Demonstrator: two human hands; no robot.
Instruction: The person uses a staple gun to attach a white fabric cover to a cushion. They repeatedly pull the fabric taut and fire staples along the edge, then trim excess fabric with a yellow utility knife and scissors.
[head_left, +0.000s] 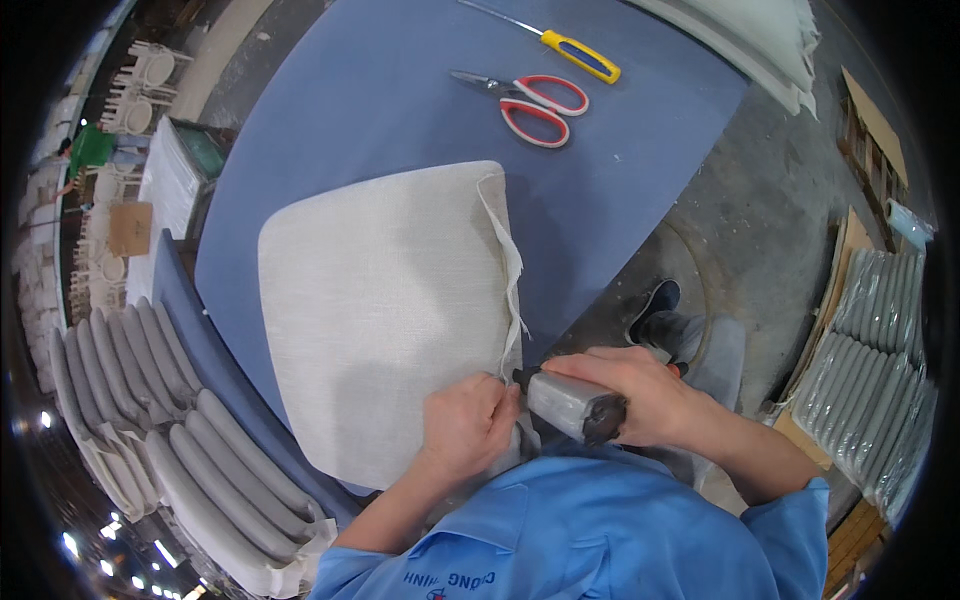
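Note:
A pale grey fabric-covered chair cushion (370,300) lies on the blue tabletop (330,110). Along its right side runs a loose strip of fabric edge (505,245). My left hand (470,425) is closed on that edge near the cushion's lower right corner, with the fingers bunched together. My right hand (640,390) wraps round a grey and black staple gun (573,405), whose nose meets the fabric edge right beside my left fingers. Beyond the cushion lie red-and-white-handled scissors (540,108) and a yellow-handled screwdriver (583,57).
Stacked grey cushions (230,480) stand at the left, beside the table. Plastic-wrapped cushions (870,350) are piled at the right. White padding sheets (750,40) hang at the far right corner. A person in green (92,147) is far off among chairs.

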